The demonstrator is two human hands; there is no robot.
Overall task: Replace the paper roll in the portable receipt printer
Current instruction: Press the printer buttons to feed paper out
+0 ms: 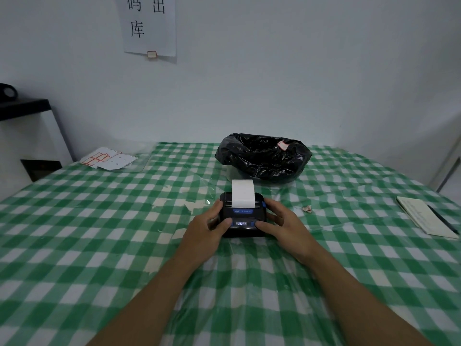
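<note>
Gripping a small black portable receipt printer [241,216] from both sides at the centre of the frame, resting on the green-and-white checked surface [99,245] under a clear plastic film. Left hand [208,227] wrapped round the printer's left flank, thumb laid across the front edge beside the lit blue display; right hand [282,224] closed on the right flank, thumb pressed near the blue button at the front corner, probably to steady the body while a key is worked. Cover shut, with a white strip of receipt paper [243,193] rising upright out of the slot at the far edge, which suggests a roll already seated inside and a feed check in hand, though the roll itself hidden from view. Just beyond, above centre, a bin lined with a crinkled black plastic bag [263,156], likely kept close for waste paper. Small crumpled white-and-red scrap [307,208] lying right of the printer, apart from it. At the right edge, a pale notepad [424,217] with a dark pen [442,218] across it; at upper left, white sheets of red-bordered labels [108,158].
</note>
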